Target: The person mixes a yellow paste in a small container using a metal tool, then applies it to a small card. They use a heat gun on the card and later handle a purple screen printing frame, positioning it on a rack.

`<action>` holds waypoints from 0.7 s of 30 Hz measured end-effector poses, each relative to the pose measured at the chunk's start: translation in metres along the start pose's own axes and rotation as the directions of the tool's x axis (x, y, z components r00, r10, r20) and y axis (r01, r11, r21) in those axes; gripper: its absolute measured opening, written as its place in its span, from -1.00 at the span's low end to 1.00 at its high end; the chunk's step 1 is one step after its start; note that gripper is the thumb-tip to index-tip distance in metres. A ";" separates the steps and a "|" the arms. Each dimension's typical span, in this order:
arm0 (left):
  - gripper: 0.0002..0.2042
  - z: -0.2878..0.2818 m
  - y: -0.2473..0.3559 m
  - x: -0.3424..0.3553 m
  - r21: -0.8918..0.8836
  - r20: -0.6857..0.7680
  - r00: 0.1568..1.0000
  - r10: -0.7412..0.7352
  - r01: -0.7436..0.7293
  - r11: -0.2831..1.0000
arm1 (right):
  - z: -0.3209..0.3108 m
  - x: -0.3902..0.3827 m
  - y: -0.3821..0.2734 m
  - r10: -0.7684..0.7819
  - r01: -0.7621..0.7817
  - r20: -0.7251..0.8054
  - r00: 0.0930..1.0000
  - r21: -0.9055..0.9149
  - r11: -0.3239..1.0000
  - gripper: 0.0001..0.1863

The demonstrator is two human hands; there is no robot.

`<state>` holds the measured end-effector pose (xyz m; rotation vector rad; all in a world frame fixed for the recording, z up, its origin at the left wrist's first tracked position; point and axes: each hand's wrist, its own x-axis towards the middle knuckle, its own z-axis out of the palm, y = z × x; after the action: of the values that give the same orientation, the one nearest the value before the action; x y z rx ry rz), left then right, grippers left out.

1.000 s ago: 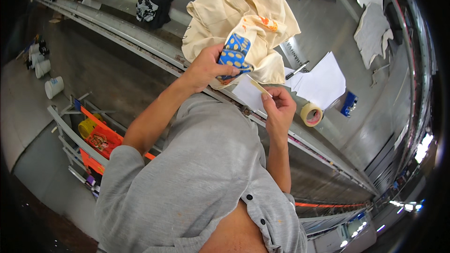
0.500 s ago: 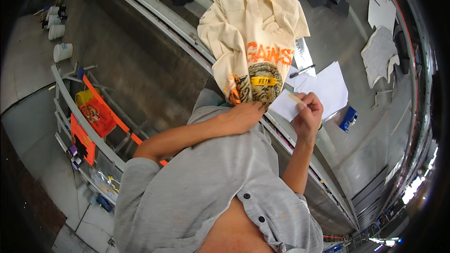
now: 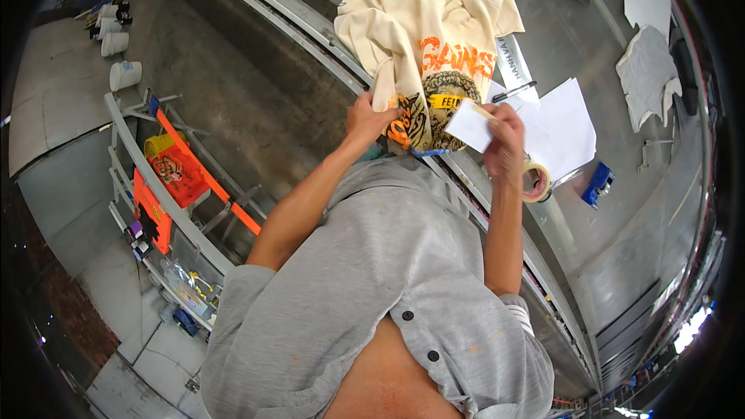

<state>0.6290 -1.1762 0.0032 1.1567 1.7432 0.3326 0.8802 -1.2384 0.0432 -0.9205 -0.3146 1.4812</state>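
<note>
A cream T-shirt (image 3: 458,12) with orange lettering and a dark and yellow print lies on the metal table, its near end hanging at the table edge. My left hand (image 3: 366,122) is closed on the shirt's left side beside the orange print. Pinched in my right hand (image 3: 506,140) is a small white slip of paper (image 3: 468,126) with a yellowish strip, perhaps tape, at its top. The slip is over the shirt's lower right corner; whether it touches the cloth I cannot tell. A roll of masking tape (image 3: 537,181) lies just right of my right wrist.
White paper sheets (image 3: 565,128) and a black pen (image 3: 514,91) are right of the shirt. Farther right are a blue tool (image 3: 597,185) and a grey cloth piece (image 3: 648,77). A metal rack (image 3: 167,209) with orange frames stands left, and white buckets (image 3: 125,75) behind it.
My left hand has moved left and away along the shirt, from its near end to its left side. My right hand has brought the slip nearer the print. The tape roll has come into sight.
</note>
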 end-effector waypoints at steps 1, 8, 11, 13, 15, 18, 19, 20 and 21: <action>-0.47 0.001 -0.003 0.001 -0.058 0.070 0.998 0.000 0.004 0.998 | 0.001 0.001 0.009 0.080 -0.079 -0.038 0.996 0.008 0.997 -0.89; -0.55 -0.054 -0.054 -0.055 -0.966 0.236 0.964 0.126 0.218 0.137 | -0.022 -0.032 0.055 0.200 -0.197 0.043 0.979 -0.060 0.979 -0.91; -0.57 -0.054 -0.069 -0.057 -0.964 0.262 0.965 0.000 0.262 0.040 | -0.029 -0.039 0.063 0.273 -0.272 0.022 0.962 -0.029 0.962 -0.90; -0.56 -0.047 -0.071 -0.050 -0.930 0.344 0.933 -0.100 0.354 0.102 | -0.030 -0.038 0.063 0.303 -0.303 -0.001 0.953 -0.017 0.953 -0.90; -0.57 -0.042 -0.065 -0.044 -0.912 0.332 0.943 -0.026 0.328 0.247 | -0.031 -0.034 0.057 0.269 -0.266 0.009 0.963 -0.103 0.958 -0.90; -0.59 -0.044 -0.048 -0.050 -0.918 0.321 0.945 0.065 0.294 0.265 | -0.031 -0.033 0.041 0.248 -0.235 0.033 0.968 -0.215 0.948 -0.89; -0.60 -0.046 -0.041 -0.052 -0.928 0.314 0.945 0.094 0.285 0.239 | -0.032 -0.031 0.035 0.245 -0.227 0.035 0.969 -0.270 0.936 -0.89; -0.62 -0.047 -0.033 -0.055 -0.941 0.303 0.940 0.155 0.270 0.203 | -0.032 -0.031 0.028 0.230 -0.212 0.021 0.973 -0.309 0.927 -0.89; -0.60 -0.048 -0.025 -0.056 -0.940 0.303 0.942 0.144 0.271 0.205 | -0.031 -0.029 0.023 0.200 -0.183 0.016 0.980 -0.340 0.922 -0.91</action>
<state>0.5785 -1.2220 0.0420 0.0980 0.8538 0.9799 0.8818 -1.2793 0.0170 -1.2165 -0.5411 1.6635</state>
